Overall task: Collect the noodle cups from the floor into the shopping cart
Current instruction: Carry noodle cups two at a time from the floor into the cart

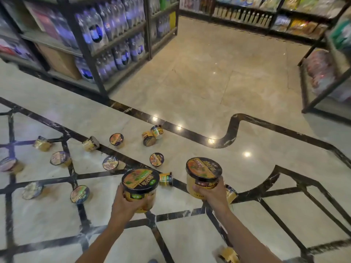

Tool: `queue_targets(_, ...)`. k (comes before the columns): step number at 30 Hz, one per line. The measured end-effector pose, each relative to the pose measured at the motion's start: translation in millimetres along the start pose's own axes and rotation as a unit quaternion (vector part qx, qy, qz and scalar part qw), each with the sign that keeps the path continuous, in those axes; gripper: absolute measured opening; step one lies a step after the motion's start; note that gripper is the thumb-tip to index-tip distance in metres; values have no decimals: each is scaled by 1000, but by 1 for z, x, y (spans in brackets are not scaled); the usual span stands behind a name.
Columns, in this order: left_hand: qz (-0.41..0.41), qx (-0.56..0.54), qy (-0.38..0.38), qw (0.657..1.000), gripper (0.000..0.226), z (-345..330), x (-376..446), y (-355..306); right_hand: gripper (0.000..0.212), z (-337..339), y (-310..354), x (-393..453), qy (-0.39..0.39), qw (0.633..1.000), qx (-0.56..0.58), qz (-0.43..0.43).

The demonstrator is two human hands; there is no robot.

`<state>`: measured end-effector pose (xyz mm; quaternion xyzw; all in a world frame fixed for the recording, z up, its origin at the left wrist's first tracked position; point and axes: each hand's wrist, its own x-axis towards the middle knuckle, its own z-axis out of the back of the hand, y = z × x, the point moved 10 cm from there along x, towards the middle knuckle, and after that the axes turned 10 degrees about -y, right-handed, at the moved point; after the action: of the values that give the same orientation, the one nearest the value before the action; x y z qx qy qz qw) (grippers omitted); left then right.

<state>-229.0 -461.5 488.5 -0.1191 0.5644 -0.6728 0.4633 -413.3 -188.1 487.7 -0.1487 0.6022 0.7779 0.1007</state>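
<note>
My left hand [125, 203] grips a yellow noodle cup with a black lid [140, 184], held upright above the floor. My right hand [209, 193] holds a second, similar noodle cup [203, 172], also upright. Several more noodle cups lie scattered on the tiled floor to the left and ahead, some upright like the cup [156, 159], some tipped on their side like the cup [91, 143]. One tipped cup [228, 255] lies near my right forearm at the bottom edge. No shopping cart is in view.
A black shelf rack [91, 54] stacked with water bottle packs stands at the left. More shelves [247, 18] line the back wall, and another rack [322, 73] of packaged goods stands at the right. Beige floor [218, 82] opens between them.
</note>
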Motion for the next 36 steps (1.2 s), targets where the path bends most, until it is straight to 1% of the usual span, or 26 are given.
queue_targets(3,3,-22,-31,999,81,62,-31,-61,90,-14,74,-40,50,999,-16,13)
queue_targets(5,1,-40,-49,998,79,93,-46,-88,88,-27,112,-63,83,996,-20,28)
queue_targets(9,16,-75,-87,993,74,133,-68,-101,83,-47,147,-94,132,989,-15,65)
queue_targets(14,49,-103,-134,984,69,162,-97,-92,96,-59,161,-122,198,976,-30,90)
queue_targets(18,54,-118,-175,976,76,183,-123,-91,118,-71,172,-143,255,960,-56,106)
queue_targets(22,57,-135,-231,962,59,217,-160,-85,116,-100,179,-168,301,941,-87,127)
queue_targets(24,67,-148,-262,951,64,245,-185,-71,110,-124,183,-194,330,928,-102,141)
queue_targets(26,75,-156,-297,939,73,283,-215,-53,99,-156,185,-233,378,910,-99,142)
queue_targets(27,79,-165,-317,930,74,303,-232,-43,96,-173,184,-255,404,898,-102,143)
queue_targets(30,83,-196,-395,894,67,371,-297,-13,108,-226,178,-336,480,855,-120,156)
queue_targets(32,89,-209,-453,862,64,416,-349,11,106,-260,166,-402,537,816,-133,167)
queue_targets(33,95,-214,-478,847,64,437,-376,26,103,-273,160,-438,563,798,-136,167)
queue_targets(36,112,-234,-547,796,57,493,-463,73,84,-306,138,-553,629,741,-153,180)
